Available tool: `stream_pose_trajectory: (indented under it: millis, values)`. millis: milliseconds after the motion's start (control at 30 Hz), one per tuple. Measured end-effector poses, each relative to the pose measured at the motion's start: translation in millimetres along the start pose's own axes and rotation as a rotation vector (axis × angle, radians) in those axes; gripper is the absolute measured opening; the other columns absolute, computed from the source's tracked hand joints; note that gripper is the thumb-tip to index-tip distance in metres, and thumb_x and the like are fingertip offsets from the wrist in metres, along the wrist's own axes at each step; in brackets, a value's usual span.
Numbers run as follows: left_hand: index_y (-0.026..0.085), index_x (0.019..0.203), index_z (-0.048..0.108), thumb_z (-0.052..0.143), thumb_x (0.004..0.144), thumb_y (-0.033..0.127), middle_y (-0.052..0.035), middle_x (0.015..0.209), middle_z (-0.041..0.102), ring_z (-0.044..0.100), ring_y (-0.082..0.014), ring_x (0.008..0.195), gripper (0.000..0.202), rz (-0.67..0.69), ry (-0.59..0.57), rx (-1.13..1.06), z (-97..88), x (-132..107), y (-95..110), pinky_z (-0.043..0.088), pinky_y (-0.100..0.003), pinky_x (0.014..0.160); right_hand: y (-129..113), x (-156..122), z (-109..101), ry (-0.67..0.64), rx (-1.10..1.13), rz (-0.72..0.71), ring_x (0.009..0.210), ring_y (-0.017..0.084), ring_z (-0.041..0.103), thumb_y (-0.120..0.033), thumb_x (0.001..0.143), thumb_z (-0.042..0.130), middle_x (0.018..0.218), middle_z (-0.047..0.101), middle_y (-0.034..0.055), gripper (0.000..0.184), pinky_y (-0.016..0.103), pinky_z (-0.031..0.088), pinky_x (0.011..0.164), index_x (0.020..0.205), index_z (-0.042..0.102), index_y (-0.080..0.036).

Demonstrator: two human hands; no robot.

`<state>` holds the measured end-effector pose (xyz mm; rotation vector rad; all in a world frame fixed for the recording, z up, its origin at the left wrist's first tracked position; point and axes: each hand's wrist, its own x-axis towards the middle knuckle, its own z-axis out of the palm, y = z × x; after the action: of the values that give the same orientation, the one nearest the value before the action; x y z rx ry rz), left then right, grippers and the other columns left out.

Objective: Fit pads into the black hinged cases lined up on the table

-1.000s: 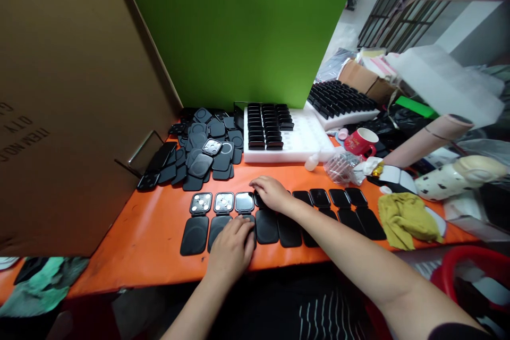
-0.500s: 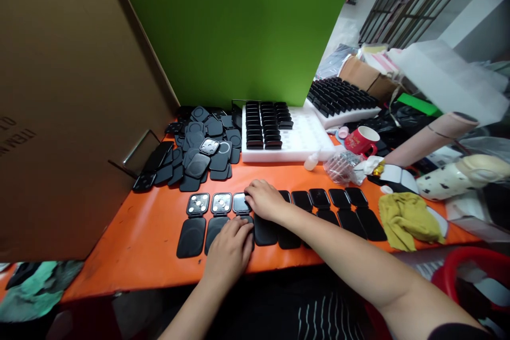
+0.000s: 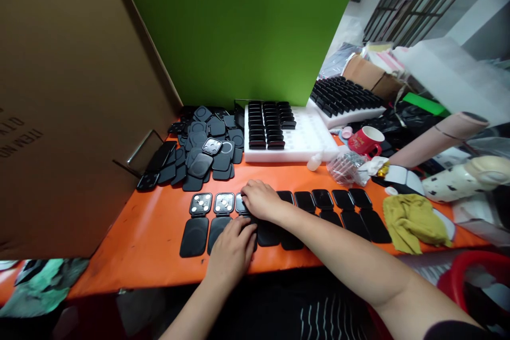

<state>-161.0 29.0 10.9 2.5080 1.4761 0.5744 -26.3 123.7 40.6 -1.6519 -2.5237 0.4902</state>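
Note:
In the head view, a row of black folding charging pads lies unfolded on an orange table, each with a small upper panel hinged to a larger lower one. My right hand (image 3: 261, 200) is closed over the small upper panel of the third folding charging pad (image 3: 239, 204) from the left, its fingertips bent down onto it. My left hand (image 3: 233, 247) lies with outstretched fingers on the same unit's lower panel, mostly hiding it. To the left, two units have upper panels with silvery discs (image 3: 201, 203) showing. Units to the right have plain dark upper panels (image 3: 322, 199).
Behind the row lies a heap of black pads (image 3: 199, 141). White foam trays (image 3: 306, 138) hold upright black pieces. A small bottle (image 3: 314, 162), red mug (image 3: 365, 141), yellow cloth (image 3: 416, 220) and tumblers stand right. A cardboard box (image 3: 71, 117) walls the left side; a green panel (image 3: 239, 26) the back.
My right hand has slid slightly left and covers more of the third upper panel. My left hand stays on the lower panel. The whole view has shifted a little.

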Motion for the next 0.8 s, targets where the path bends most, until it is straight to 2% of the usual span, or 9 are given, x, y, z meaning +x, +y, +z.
stream_pose_trajectory:
  millis: [267, 433, 567, 800]
  values:
    - [0.024, 0.104, 0.058, 0.046, 0.085, 0.021, -0.0064, 0.109, 0.057, 0.051, -0.0235, 0.106, 0.023, 0.009, -0.008, 0.005, -0.6, 2, 1, 0.05, -0.036, 0.08, -14, 16, -14, -0.146, -0.061, 0.022, 0.095, 0.028, 0.052, -0.024, 0.078, 0.05, 0.103, 0.057, 0.0159, 0.026, 0.037, 0.041, 0.075, 0.099, 0.059, -0.013]
    - [0.025, 0.102, 0.058, 0.046, 0.085, 0.023, -0.0055, 0.108, 0.057, 0.052, -0.0239, 0.105, 0.021, 0.0, 0.0, 0.013, -0.4, 2, 2, 0.05, -0.036, 0.078, -13, 27, -25, -0.267, -0.059, 0.041, 0.092, 0.027, 0.056, -0.03, 0.077, 0.051, 0.104, 0.06, 0.0159, 0.029, 0.034, 0.044, 0.069, 0.1, 0.059, -0.013]
    - [0.025, 0.1, 0.059, 0.046, 0.085, 0.024, -0.005, 0.107, 0.058, 0.052, -0.0234, 0.104, 0.02, -0.004, 0.009, 0.016, -0.9, 2, 2, 0.051, -0.035, 0.076, -10, 30, -28, -0.301, -0.055, 0.024, 0.092, 0.027, 0.057, -0.036, 0.081, 0.045, 0.104, 0.061, 0.0152, 0.033, 0.033, 0.044, 0.069, 0.1, 0.059, -0.014]
    - [0.024, 0.099, 0.06, 0.046, 0.084, 0.023, -0.0064, 0.105, 0.058, 0.053, -0.0224, 0.1, 0.02, 0.01, 0.024, 0.007, -0.4, 3, 1, 0.051, -0.035, 0.075, -10, 32, -27, -0.325, -0.055, 0.043, 0.093, 0.027, 0.058, -0.038, 0.082, 0.044, 0.105, 0.061, 0.0163, 0.034, 0.033, 0.044, 0.07, 0.101, 0.059, -0.013]
